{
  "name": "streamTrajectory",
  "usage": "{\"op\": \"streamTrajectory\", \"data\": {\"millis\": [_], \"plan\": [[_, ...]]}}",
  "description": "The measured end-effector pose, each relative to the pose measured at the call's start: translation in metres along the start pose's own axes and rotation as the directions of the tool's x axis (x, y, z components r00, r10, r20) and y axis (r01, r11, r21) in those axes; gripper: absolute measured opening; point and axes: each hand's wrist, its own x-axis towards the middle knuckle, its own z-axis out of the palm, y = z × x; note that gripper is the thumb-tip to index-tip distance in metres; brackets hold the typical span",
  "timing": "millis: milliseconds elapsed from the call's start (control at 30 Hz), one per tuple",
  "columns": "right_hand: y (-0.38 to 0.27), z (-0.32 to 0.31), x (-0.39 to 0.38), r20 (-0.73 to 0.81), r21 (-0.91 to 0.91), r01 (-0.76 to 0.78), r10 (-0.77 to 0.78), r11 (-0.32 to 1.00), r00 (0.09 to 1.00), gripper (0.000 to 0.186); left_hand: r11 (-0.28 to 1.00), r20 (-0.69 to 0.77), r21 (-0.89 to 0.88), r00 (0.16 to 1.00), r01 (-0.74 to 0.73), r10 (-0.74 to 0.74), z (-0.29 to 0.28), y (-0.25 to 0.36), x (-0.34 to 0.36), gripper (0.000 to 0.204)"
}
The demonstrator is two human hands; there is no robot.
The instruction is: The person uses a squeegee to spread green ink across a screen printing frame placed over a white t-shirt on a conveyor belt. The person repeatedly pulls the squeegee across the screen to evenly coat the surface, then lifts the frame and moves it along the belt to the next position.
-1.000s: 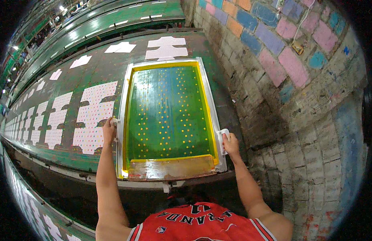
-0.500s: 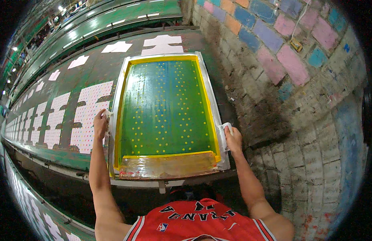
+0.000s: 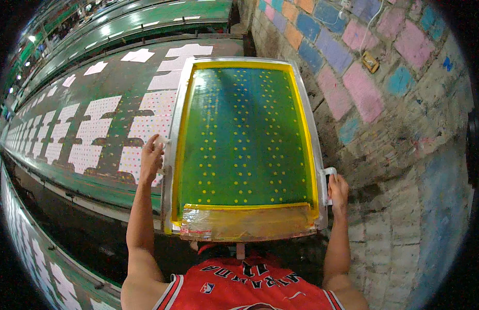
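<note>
Between my hands is a large screen printing frame [image 3: 296, 129], with a silvery outer rim, yellow inner edging and green mesh dotted with rows of small yellow spots. Clear tape over a brown strip [image 3: 244, 221] covers its near end. My left hand [image 3: 152, 157] is closed at a small pale knob on the frame's left side. On the right side, the fingers of my right hand [image 3: 339, 191] wrap round a white handle [image 3: 330, 178]. White fabric pieces with coloured dots [image 3: 146, 129] lie left of the frame, partly hidden under it.
A long dark green printing table [image 3: 58, 178] stretches away to the left with several cut fabric pieces in rows. More long tables [image 3: 141, 20] stand beyond. A rough wall with painted blocks [image 3: 363, 93] rises close on the right, with a yellow box [image 3: 370, 61] hanging by a cable.
The frame and both hands have shifted rightward in the view, and the frame looks larger and straighter. More of the dotted fabric shows to its left. Both hands keep their holds.
</note>
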Motion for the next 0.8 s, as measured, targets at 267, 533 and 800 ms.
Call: {"op": "streamTrajectory", "data": {"millis": [267, 533, 800], "plan": [[0.049, -0.127, 0.042, 0.013, -0.018, -0.068, 0.069, 0.997, 0.998, 0.034, 0.997, 0.029, -0.069, 0.999, 0.034, -0.032, 0.126, -0.002, -0.039, 0.047], [0.055, -0.132, 0.094, 0.125, 0.063, -0.112, 0.104, 0.992, 0.987, 0.038, 0.994, -0.048, -0.106, 0.998, 0.03, -0.035, 0.152, 0.006, -0.058, 0.04], [0.054, -0.105, 0.169, 0.226, 0.07, -0.048, 0.031, 0.996, 0.974, 0.039, 0.993, -0.159, -0.085, 0.983, 0.077, -0.09, 0.163, 0.02, -0.052, 0.043]]}}
